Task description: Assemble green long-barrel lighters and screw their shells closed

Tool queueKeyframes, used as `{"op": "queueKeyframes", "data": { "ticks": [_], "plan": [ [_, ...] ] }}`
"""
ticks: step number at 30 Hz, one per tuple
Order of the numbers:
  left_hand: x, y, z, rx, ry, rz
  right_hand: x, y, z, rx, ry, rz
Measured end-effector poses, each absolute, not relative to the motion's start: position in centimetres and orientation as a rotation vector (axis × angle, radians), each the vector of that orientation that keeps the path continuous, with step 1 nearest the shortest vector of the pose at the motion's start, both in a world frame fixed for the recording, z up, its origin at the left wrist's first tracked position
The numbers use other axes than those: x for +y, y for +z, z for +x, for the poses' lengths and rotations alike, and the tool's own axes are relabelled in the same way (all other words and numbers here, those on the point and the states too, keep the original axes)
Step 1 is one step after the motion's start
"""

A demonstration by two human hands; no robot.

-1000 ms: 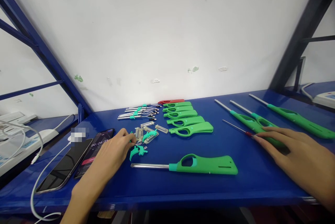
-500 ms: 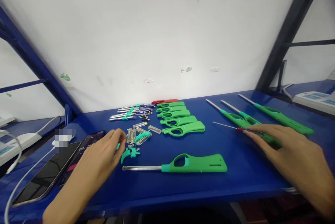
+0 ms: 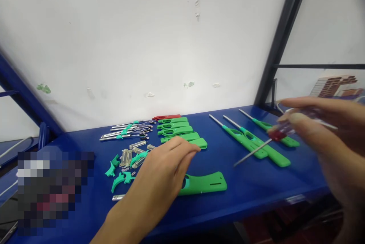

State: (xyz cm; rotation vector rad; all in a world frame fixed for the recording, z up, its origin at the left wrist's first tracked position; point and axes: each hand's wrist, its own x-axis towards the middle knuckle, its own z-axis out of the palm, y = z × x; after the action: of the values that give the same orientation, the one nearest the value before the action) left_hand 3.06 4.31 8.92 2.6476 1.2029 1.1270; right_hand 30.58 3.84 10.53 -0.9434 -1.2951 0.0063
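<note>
My right hand (image 3: 327, 141) is raised at the right, its fingers around a screwdriver (image 3: 253, 153) with a clear handle and red collar. The metal shaft points down-left over the table. My left hand (image 3: 164, 170) hovers over the middle with bent fingers pressed together; the fingertips are largely hidden. It is beside the nearest green lighter casing (image 3: 203, 143) in a row; contact is unclear. Under this hand lies an assembled green stick lighter (image 3: 208, 184), partly covered. Three more long-nosed lighters (image 3: 273, 154) rest at the right.
Metal lighter tubes with wires (image 3: 116, 134) lie at the back left. Nearer are clear fuel tanks (image 3: 126, 158) and teal triggers (image 3: 118, 181). A red casing (image 3: 167, 117) tops the casing row. A blurred-out patch (image 3: 54, 194) covers the left of the blue table (image 3: 228, 206).
My left hand has moved right from the teal triggers toward the green casings. My right hand has lifted with the screwdriver, away from the right-hand lighters. The view has shifted right.
</note>
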Motion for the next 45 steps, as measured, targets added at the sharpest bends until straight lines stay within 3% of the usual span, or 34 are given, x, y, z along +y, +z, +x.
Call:
{"op": "queueKeyframes", "data": {
  "ticks": [8, 45],
  "plan": [
    [4.5, 6.4, 4.8, 1.204, 1.164, 2.212, 2.7, 10.7, 26.2, -1.357, 0.125, -0.903],
    [3.9, 5.9, 6.0, 1.096, 1.087, 2.000, 2.6, 10.4, 26.4, -1.625, 0.177, -0.880]
  ]
}}
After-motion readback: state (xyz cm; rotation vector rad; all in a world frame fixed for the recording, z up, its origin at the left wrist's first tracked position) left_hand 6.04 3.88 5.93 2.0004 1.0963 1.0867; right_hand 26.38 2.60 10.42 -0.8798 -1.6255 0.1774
